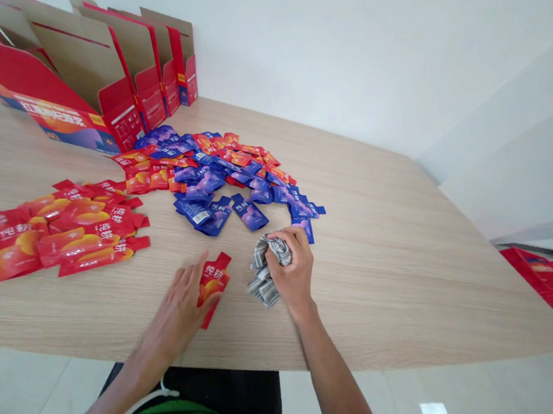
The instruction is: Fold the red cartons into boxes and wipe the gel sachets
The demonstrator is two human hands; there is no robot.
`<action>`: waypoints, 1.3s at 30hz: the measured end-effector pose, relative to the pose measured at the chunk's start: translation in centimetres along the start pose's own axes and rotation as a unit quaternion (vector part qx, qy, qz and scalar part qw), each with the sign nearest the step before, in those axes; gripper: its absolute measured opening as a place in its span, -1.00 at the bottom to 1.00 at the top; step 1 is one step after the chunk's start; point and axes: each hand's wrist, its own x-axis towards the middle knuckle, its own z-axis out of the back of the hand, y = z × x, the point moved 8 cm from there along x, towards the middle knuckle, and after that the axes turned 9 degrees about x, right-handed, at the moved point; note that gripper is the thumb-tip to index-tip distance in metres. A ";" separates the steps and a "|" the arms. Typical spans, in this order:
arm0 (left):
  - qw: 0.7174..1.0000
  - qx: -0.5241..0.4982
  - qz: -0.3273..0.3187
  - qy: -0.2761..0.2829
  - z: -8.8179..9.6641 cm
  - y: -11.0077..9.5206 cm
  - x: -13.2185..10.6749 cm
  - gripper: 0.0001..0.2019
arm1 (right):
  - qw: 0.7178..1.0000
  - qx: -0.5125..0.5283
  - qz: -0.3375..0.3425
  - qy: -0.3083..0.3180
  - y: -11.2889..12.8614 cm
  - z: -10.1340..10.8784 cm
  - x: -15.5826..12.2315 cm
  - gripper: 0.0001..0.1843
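Observation:
Close to the table's front edge, my left hand has its fingers and thumb around a red pouch printed with orange fruit. The pouch's narrow spout end points away from me, and part of it is hidden by my fingers. My right hand is closed on a crumpled grey striped cloth, whose lower folds hang onto the tabletop. Just beyond the cloth, a blue pouch lies by itself. To the left, several red pouches overlap in a pile.
A mixed heap of blue and red pouches spreads across the middle of the wooden table. Open red cardboard boxes stand at the back left against the white wall. Past the table's right edge there is a red box.

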 end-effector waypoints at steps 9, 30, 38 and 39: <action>0.965 0.229 -0.106 -0.074 5.8 4.9 4.8 -0.65 | 1.000 0.016 -0.004 0.000 0.0 0.1 0.1 -0.76; 0.954 0.270 -0.112 -0.070 10.8 9.7 8.8 -0.39 | 1.000 0.019 0.007 0.007 0.5 0.5 0.3 -0.76; 0.920 0.302 -0.247 0.042 3.4 2.7 14.8 -0.31 | 1.000 0.017 0.012 0.016 0.0 0.5 0.5 -0.75; 0.914 0.308 -0.261 0.050 3.0 2.5 15.3 -0.31 | 1.000 0.018 0.014 0.017 0.0 0.5 0.6 -0.75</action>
